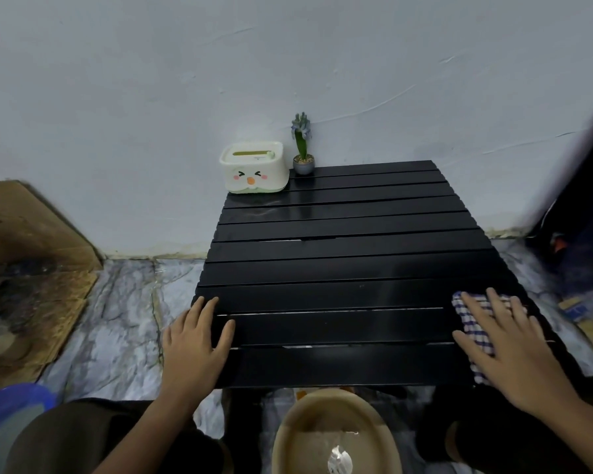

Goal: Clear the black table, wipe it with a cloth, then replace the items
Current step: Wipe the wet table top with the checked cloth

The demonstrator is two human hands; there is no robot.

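A low black slatted table (343,268) stands against the wall. My left hand (194,340) lies flat on its near left corner, fingers spread, holding nothing. My right hand (514,350) presses flat on a blue-and-white checked cloth (473,319) at the table's near right corner. At the far left corner sits a cream tissue box (252,167) with a cartoon face. A small potted plant (303,148) in a grey pot stands just to the right of the box.
A beige bowl (336,436) holding a crumpled wrapper sits on the marble-patterned floor between my knees. Cardboard (31,234) leans at the left. A blue bucket (11,408) is at the lower left. Dark bags (582,213) stand at the right.
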